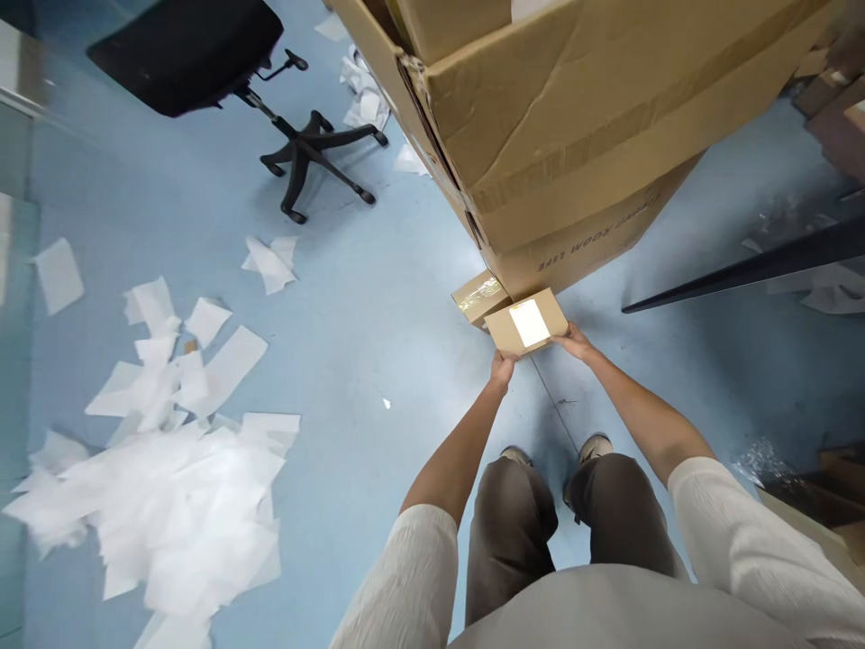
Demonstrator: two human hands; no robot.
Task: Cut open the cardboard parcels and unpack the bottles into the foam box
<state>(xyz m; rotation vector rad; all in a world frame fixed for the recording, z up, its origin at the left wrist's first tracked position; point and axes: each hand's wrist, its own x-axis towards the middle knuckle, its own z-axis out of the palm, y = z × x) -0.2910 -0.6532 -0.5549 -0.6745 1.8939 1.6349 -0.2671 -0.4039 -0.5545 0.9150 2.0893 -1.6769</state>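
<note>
Between my two hands is a small brown cardboard box [504,332] with a white label [529,322] on its upper face. My left hand [503,369] grips its near left corner, and my right hand [574,342] grips the near right corner. Some fingers are hidden under the box. Just behind it, partly covered, a second small cardboard box [478,295] with shiny tape sits at the foot of a tall stack of large cartons [541,135]. The held box overlaps the lower edge of that stack in view.
A heap of white paper sheets [189,514] spreads over the blue floor [365,315] at left. A black swivel chair [304,149] stands at the upper left. A dark table leg [736,266] slants in from the right. Clear plastic wrap [763,464] lies at lower right.
</note>
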